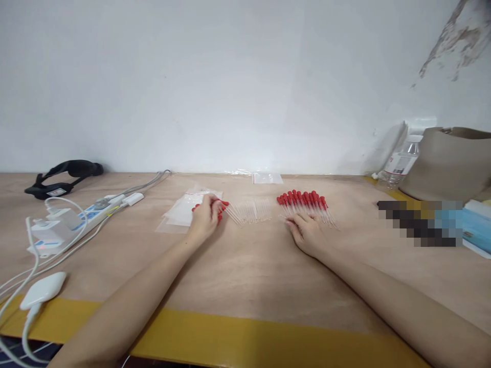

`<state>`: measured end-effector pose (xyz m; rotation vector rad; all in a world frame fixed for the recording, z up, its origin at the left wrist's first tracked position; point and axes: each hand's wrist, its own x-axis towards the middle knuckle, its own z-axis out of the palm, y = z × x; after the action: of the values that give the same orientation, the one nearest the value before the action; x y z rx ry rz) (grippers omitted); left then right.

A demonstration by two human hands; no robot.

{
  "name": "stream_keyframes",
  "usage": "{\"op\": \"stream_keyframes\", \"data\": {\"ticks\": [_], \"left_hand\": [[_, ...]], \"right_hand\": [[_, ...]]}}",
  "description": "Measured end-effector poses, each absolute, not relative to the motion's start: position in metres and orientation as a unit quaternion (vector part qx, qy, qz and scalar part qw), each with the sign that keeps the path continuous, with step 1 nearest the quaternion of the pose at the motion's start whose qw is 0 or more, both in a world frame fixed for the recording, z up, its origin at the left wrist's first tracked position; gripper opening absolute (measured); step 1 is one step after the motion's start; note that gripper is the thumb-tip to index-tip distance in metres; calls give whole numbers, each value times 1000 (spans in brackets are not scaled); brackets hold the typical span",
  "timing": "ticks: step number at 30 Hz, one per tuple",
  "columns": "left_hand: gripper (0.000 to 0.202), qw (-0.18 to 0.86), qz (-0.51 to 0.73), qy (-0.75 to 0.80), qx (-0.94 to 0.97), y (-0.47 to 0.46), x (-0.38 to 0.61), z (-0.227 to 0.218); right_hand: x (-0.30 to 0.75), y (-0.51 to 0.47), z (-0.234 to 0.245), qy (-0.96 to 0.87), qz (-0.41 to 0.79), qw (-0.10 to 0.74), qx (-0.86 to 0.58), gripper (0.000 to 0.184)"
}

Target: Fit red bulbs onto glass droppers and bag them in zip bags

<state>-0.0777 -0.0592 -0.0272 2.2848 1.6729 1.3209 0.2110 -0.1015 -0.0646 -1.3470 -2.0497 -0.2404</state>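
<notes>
My left hand [207, 217] is closed, its fingers pinched at a red rubber bulb [224, 203]. More red bulbs show beside and under the fingers, partly hidden. Just right of it, thin clear glass tubes [253, 210] lie side by side in a row. My right hand [307, 234] rests palm down, fingers stretched out, touching the lower ends of a fan of droppers [303, 203] with red bulbs at the far end and clear tubes toward me. Its fingertips are partly lost among the tubes.
Clear plastic bags [180, 212] lie left of my left hand, and a small packet [267, 178] lies by the wall. At left are a power strip [82, 225], cables and a black headset [63, 178]. A plastic bottle [401, 163], a beige container [447, 161] and a blue pack [475, 227] stand right.
</notes>
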Motion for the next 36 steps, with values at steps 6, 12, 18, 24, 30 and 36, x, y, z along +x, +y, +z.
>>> {"op": "stream_keyframes", "data": {"ticks": [6, 12, 18, 24, 30, 36], "left_hand": [[20, 146, 368, 375, 838, -84, -28, -53], [20, 169, 345, 375, 844, -87, -21, -54], [19, 168, 346, 362, 849, -89, -20, -52], [18, 172, 344, 363, 849, -90, -18, -50], [18, 166, 347, 348, 855, -90, -19, -50], [17, 164, 330, 315, 875, -92, -21, -51]], "right_hand": [[203, -110, -64, -815, -85, 354, -451, 23], [193, -117, -61, -844, -83, 332, -414, 23], [187, -121, -55, -855, -92, 306, -409, 22], [184, -120, -57, -852, -88, 322, -403, 23], [184, -120, -57, -857, -78, 311, -404, 23], [188, -117, -56, -871, -33, 288, -396, 29]]}}
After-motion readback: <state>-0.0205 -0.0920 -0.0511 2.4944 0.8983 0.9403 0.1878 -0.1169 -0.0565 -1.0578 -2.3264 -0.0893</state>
